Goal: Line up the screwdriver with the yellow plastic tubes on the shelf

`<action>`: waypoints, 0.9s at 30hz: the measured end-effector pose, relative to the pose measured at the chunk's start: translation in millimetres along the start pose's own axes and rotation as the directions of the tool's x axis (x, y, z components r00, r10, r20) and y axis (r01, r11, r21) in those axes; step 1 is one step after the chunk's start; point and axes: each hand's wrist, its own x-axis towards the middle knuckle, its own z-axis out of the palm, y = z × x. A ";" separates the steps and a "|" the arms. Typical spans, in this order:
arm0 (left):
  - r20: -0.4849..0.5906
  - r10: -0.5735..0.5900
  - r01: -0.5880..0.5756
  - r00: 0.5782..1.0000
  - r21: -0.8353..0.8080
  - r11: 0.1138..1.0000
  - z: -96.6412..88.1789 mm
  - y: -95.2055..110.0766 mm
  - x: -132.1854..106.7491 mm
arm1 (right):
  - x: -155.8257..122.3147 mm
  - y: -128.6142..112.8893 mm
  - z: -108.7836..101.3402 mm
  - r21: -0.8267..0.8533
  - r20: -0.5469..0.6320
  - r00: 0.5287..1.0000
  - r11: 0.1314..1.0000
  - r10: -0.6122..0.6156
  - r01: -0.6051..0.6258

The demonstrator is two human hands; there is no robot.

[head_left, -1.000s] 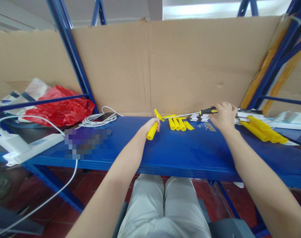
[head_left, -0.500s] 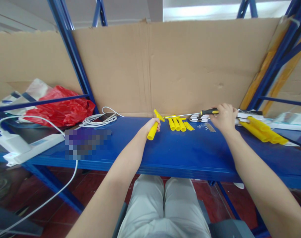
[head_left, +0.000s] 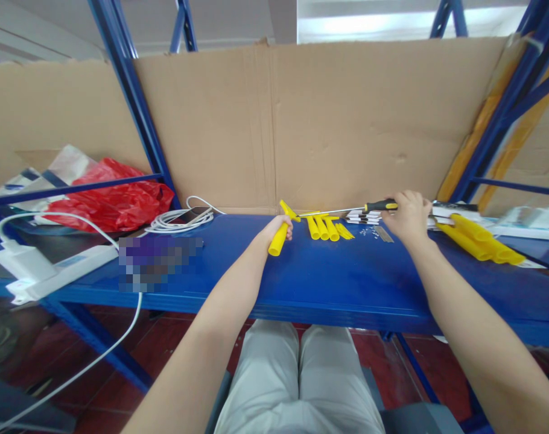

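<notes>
While the left hand (head_left: 279, 226) keeps its grip curled round a yellow tool (head_left: 278, 241) at the middle of the surface (head_left: 329, 280), the right hand (head_left: 408, 214) closes its grip on the handle of a screwdriver (head_left: 381, 205). The shaft points left to the tool's far end; I cannot tell whether they touch. Yellow handles (head_left: 323, 230) lie between the hands, left of a metal strip (head_left: 384, 234).

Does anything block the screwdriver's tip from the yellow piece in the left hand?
Nothing visible does: the screwdriver in the right hand points at the yellow piece in the left hand. Other yellow pieces lie along its shaft in view, not ahead of its tip.
</notes>
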 end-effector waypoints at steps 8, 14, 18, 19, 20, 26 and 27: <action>0.062 0.038 -0.027 0.997 -0.170 0.985 2.3 5.5 -9.7 | -0.2 -2.5 -6.5 0.040 0.059 0.998 0.999 0.027 -0.030; 0.071 0.035 -0.018 0.997 -0.223 0.975 2.3 4.7 -11.0 | 1.2 -0.4 -6.2 0.056 0.121 0.993 0.998 0.008 -0.015; 0.060 0.025 -0.013 0.998 -0.199 0.980 2.3 5.3 -10.0 | 2.0 -1.0 -8.0 0.021 0.186 0.982 1.000 0.002 -0.006; 0.056 0.025 -0.014 0.998 -0.181 0.983 2.3 5.4 -9.2 | 2.0 -1.1 -8.5 0.009 0.200 0.980 1.000 0.003 -0.005; 0.050 0.022 -0.014 0.998 -0.154 0.988 2.4 5.3 -8.1 | 2.1 -0.9 -8.9 -0.001 0.209 0.978 1.000 0.005 -0.005; -0.010 0.000 0.001 1.000 0.105 0.995 4.1 0.3 -0.5 | 0.4 2.2 -7.9 -0.056 0.188 0.982 0.998 -0.009 0.019; -0.014 0.001 0.001 1.000 0.138 0.990 4.7 -1.0 0.0 | 0.0 2.7 -7.3 -0.074 0.192 0.981 0.997 -0.004 0.018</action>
